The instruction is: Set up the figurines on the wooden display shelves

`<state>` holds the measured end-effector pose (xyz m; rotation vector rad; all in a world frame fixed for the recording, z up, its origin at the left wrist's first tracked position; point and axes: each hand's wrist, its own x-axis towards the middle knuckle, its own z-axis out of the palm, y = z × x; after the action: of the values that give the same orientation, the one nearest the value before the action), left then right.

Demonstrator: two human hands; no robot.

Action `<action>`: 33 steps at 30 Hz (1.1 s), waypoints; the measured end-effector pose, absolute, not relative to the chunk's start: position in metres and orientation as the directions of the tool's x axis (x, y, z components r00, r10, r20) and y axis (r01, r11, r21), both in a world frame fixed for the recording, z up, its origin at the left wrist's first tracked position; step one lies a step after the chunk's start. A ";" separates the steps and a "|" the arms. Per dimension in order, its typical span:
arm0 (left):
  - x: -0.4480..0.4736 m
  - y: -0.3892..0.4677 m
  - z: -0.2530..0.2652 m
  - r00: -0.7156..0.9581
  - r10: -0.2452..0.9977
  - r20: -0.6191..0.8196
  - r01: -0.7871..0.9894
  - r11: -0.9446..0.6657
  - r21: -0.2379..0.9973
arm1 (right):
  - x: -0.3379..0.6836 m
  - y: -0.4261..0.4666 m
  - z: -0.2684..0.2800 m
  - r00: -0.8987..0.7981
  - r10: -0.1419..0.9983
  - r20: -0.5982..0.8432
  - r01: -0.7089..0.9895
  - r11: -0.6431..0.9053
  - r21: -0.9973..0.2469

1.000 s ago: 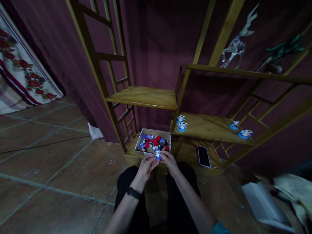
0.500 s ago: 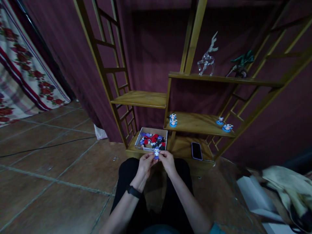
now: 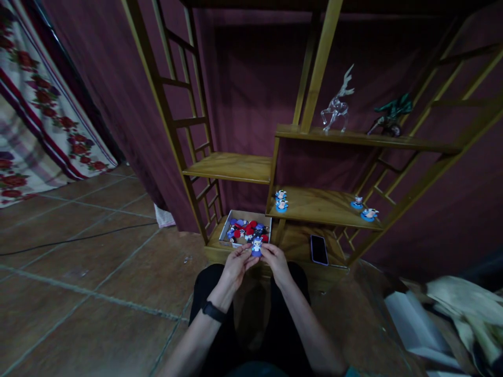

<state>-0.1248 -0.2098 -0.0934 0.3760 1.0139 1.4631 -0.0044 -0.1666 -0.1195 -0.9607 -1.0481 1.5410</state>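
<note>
A small purple-and-white figurine (image 3: 257, 246) on a purple base stands upright between my two hands. My left hand (image 3: 238, 264) grips its left side, fingers closed around the base. From the right, my right hand (image 3: 277, 263) pinches the same figurine. Just beyond my hands is an open cardboard box (image 3: 225, 236) on the bottom shelf, filled with several red, purple and black figurines (image 3: 247, 228). On the shelf above, two blue-based figurines (image 3: 281, 202) sit at the left end, and two more blue-based figurines (image 3: 368, 214) at the right end.
A phone (image 3: 318, 250) lies on the bottom shelf at right. On a higher shelf (image 3: 361, 137) stand a clear deer ornament (image 3: 336, 107) and a dark green ornament (image 3: 393, 115). A thin cable (image 3: 78, 239) crosses the tiled floor. White boxes (image 3: 416, 319) and cloth are at lower right.
The view has tilted up slightly, so the shelf appears lower. Both hands still hold the figurine, which has shifted slightly to the right in view.
</note>
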 end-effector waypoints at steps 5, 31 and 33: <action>-0.131 -0.204 -0.094 -0.154 0.912 -0.379 -0.636 0.202 0.745 | -0.009 -0.166 -0.117 -0.190 0.980 -0.059 -0.265 -0.109 -0.958; -0.137 -0.212 -0.098 -0.178 0.925 -0.336 -0.686 0.128 0.716 | -0.005 -0.176 -0.111 -0.172 0.961 0.216 -0.031 0.213 -0.976; -0.135 -0.210 -0.095 -0.239 0.931 -0.276 -0.635 0.065 0.769 | -0.005 -0.172 -0.109 -0.190 0.945 0.267 0.031 0.278 -0.960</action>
<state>-0.1348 -0.2098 -0.0949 0.4030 0.9920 1.5384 -0.0052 -0.1725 -0.1090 -0.9472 -1.5049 1.1011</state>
